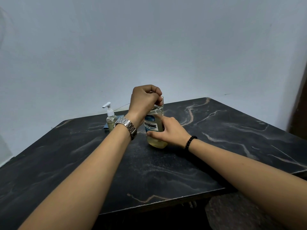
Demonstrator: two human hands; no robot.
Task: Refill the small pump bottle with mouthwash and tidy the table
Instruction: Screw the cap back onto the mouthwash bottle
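A clear mouthwash bottle [152, 125] with a white and blue label stands upright near the middle of the black marble table [166, 171], holding yellowish liquid in its lower part. My left hand [144, 101] is closed over the bottle's top, hiding the cap. My right hand [167, 131] grips the bottle's body from the right side. The small pump bottle [111, 117], clear with a white pump head and pale yellow liquid, stands upright at the back left, apart from both hands.
A small blue flat object [106, 127] lies behind the pump bottle, partly hidden. The table's front edge runs near the bottom; a pale wall stands behind and a brown door edge [299, 105] is at the right.
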